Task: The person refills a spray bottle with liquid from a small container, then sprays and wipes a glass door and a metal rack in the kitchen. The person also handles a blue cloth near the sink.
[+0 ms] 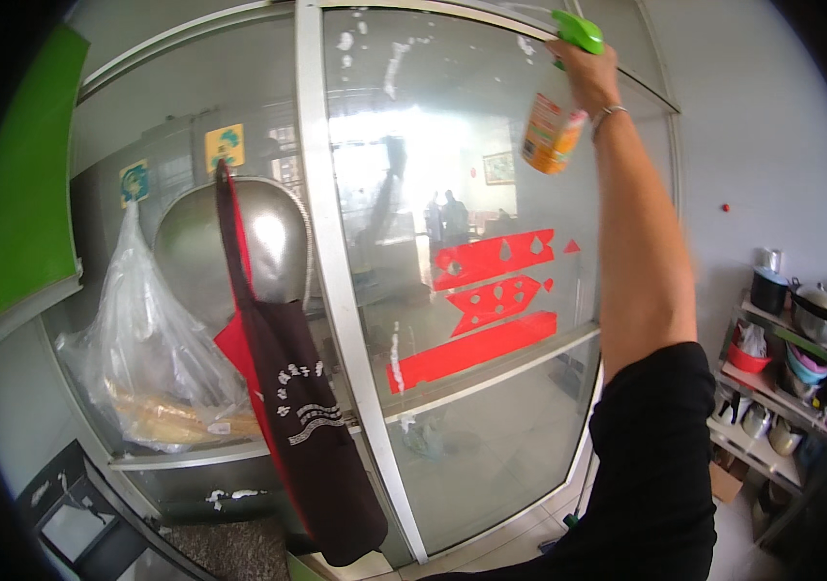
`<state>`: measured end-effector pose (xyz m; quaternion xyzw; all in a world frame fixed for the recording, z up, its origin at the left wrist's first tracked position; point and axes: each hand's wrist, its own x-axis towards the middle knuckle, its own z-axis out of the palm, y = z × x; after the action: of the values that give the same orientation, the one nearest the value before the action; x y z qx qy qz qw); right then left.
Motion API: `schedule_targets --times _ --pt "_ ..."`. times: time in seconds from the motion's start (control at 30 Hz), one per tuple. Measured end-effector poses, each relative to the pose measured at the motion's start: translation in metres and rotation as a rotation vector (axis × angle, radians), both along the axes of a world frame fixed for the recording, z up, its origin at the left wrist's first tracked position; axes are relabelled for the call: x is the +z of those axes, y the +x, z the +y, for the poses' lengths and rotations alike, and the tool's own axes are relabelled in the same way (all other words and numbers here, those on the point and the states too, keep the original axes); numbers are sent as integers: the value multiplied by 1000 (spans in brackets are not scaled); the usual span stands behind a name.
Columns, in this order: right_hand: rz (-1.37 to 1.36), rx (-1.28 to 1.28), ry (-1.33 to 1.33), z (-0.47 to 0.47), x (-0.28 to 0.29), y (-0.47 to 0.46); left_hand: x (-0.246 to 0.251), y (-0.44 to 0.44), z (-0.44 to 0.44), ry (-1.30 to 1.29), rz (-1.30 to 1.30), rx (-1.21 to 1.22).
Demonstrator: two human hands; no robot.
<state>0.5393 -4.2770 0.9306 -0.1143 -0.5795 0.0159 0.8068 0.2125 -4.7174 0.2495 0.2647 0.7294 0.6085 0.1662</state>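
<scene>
High at the upper right, my right hand (589, 71) grips a spray bottle by its green trigger head (579, 30). The bottle's labelled body (550, 138) hangs below the hand, with orange in its lower part. A thin streak of spray leaves the nozzle towards the left. Behind the bottle stands a framed glass panel (413, 196), with white foam spots (395, 69) along its top and a foam streak (396, 356) lower down. Red cut-out strips (486, 348) are stuck across the glass. My left hand is out of view.
To the left, a dark apron (312, 436) with red edging and a clear plastic bag (145, 348) hang from hooks. A green cabinet (25, 174) juts in at far left. On the right, a shelf rack (758, 454) holds pots, kettles and bowls.
</scene>
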Motion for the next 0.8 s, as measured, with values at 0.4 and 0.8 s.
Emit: schedule_targets --times 0.4,0.8 --pt "183 -201 -310 102 -83 36 -3 0 21 -49 6 -79" --pt "0 72 -128 74 -151 28 -35 2 -3 -91 -15 -59"
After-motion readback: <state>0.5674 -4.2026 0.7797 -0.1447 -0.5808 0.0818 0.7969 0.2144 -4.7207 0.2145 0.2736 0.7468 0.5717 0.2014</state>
